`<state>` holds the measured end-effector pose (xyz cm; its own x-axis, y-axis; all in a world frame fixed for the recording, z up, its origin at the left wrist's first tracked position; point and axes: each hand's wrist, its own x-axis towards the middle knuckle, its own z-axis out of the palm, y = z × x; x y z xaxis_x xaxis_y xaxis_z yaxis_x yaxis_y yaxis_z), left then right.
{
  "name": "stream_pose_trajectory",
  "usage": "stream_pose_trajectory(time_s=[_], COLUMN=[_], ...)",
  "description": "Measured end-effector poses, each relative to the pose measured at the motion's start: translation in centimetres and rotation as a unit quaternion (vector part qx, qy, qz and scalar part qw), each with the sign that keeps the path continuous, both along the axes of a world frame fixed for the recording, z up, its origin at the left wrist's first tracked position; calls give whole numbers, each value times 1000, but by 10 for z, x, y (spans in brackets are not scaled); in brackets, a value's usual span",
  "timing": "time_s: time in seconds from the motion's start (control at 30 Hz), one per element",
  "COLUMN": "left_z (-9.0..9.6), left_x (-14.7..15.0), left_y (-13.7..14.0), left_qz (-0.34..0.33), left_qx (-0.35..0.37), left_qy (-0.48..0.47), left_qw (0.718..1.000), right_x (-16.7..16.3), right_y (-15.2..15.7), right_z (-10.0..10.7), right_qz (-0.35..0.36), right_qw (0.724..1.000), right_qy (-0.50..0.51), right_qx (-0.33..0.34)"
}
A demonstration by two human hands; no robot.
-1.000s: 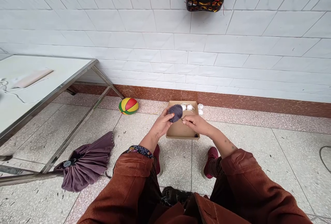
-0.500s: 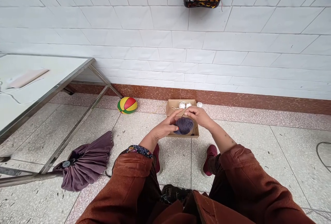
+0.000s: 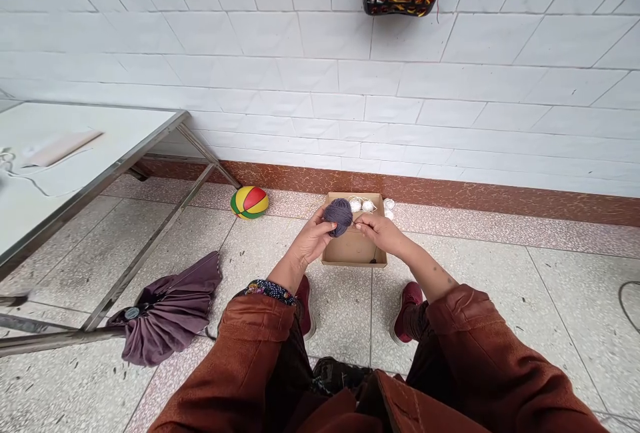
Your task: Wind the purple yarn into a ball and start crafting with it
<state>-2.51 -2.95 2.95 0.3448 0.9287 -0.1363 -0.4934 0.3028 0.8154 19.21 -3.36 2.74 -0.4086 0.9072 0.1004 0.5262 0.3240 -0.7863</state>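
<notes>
My left hand [image 3: 313, 238] holds a ball of dark purple-grey yarn [image 3: 338, 217], thumb on its near side. Just right of the ball, my right hand [image 3: 379, 229] is closed in a pinch on the yarn's strand, which is thin and hard to see. Both hands are above an open cardboard box [image 3: 350, 258] on the floor. Small white balls [image 3: 367, 206] with loose white thread lie in the box's far part. A small dark bit [image 3: 373, 261] lies at its near right corner.
Another white ball [image 3: 389, 205] sits right of the box. Left are a striped ball [image 3: 249, 202], a folded purple umbrella [image 3: 170, 313] and a metal-framed table [image 3: 125, 119]. A black basket [image 3: 406, 3] hangs on the tiled wall. A cable [image 3: 621, 299] lies far right.
My left hand has lifted and turned the yarn ball, bringing it left and away from me, off the box's near part. My right hand has come slightly nearer, still pinching.
</notes>
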Motion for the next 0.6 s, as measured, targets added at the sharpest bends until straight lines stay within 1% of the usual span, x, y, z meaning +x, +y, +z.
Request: stream_pose_trajectory(time_s=[0.07, 0.17, 0.23, 0.3, 0.37, 0.43, 0.53, 0.6], left_z=[-2, -7, -10, -12, -13, -11, -6, -1], left_x=[1, 2, 3, 4, 4, 4, 3, 4], left_y=[2, 5, 5, 5, 2, -1, -6, -8], left_qz=[25, 59, 75, 65, 16, -69, -196, -240], left_qx=[-5, -1, 12, 35, 62, 92, 140, 157], left_qy=[15, 62, 130, 207, 256, 264, 222, 168], left_qw=[1000, 996, 989, 976, 964, 958, 945, 943], right_x=[0, 1, 2, 3, 5, 7, 11, 13], right_y=[-3, -9, -12, -12, -11, -7, 0, 3], right_z=[3, 10, 16, 20, 23, 23, 21, 18], right_qz=[17, 70, 97, 106, 96, 77, 56, 43], right_qw=[1000, 996, 992, 988, 987, 987, 988, 990], right_qy=[1, 26, 56, 91, 120, 139, 142, 134], right_qx=[-11, -39, -59, -66, -51, -25, -4, -9])
